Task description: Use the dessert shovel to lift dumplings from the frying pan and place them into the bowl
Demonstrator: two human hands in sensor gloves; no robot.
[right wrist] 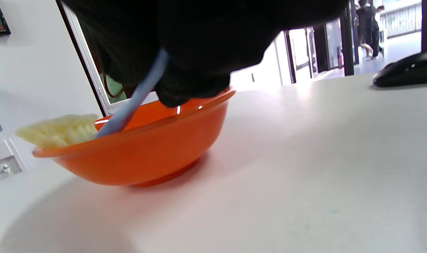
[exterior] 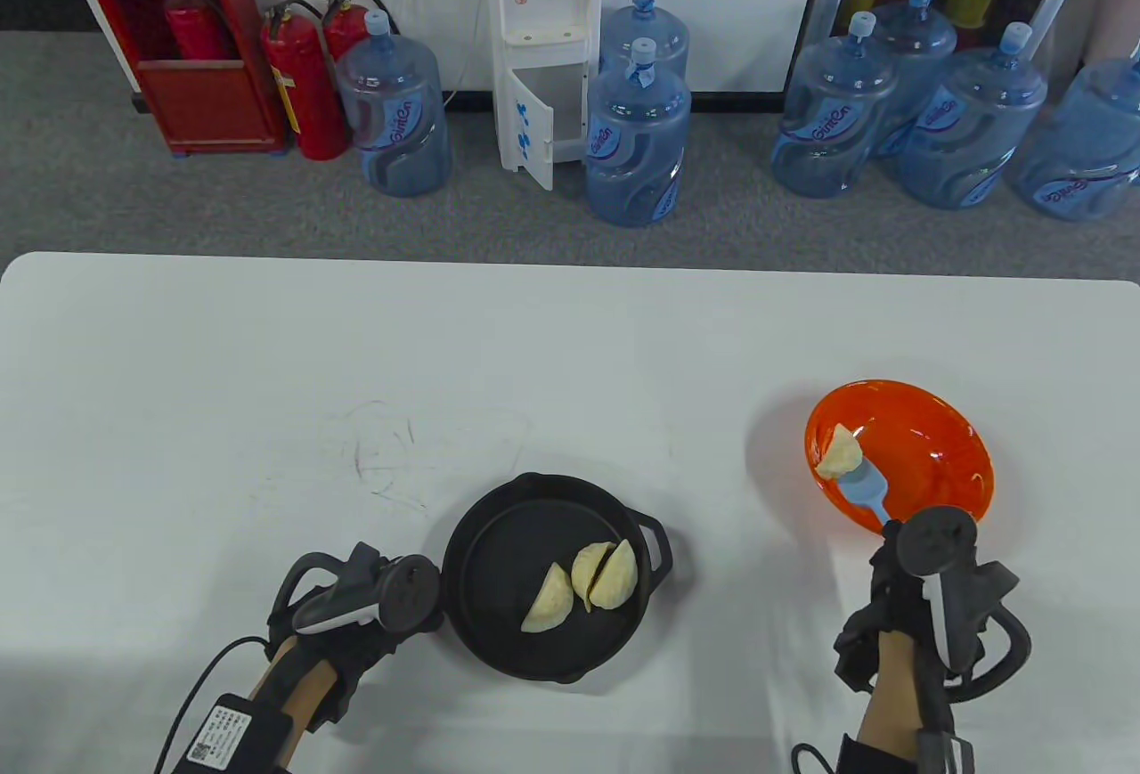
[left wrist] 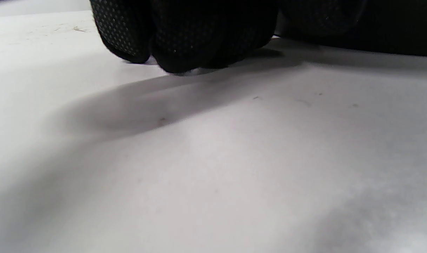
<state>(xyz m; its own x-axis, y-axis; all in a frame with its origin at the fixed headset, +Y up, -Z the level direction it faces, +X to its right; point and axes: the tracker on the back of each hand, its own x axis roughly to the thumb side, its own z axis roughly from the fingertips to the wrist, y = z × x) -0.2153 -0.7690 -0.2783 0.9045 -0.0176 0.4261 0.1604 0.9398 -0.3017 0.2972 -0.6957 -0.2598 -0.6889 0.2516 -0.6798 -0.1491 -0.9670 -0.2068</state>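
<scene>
A black frying pan [exterior: 499, 542] sits at the table's near middle with three pale dumplings [exterior: 588, 582] in it. My left hand [exterior: 347, 609] lies against the pan's left rim, where the handle is hidden under it. In the left wrist view its fingers [left wrist: 185, 35] are curled, with the knuckles on the table. My right hand [exterior: 899, 578] grips a light blue dessert shovel [exterior: 866, 493]. The shovel carries one dumpling [exterior: 840, 453] over the left rim of the orange bowl [exterior: 935, 453]. The right wrist view shows the shovel [right wrist: 136, 102], that dumpling [right wrist: 58, 130] above the rim, and the bowl [right wrist: 146, 154].
The white table [exterior: 267, 382] stretches bare to the left and back. A low black object [right wrist: 406, 72] lies on the table far off in the right wrist view. Water jugs, a dispenser and fire extinguishers stand on the floor beyond the table's far edge.
</scene>
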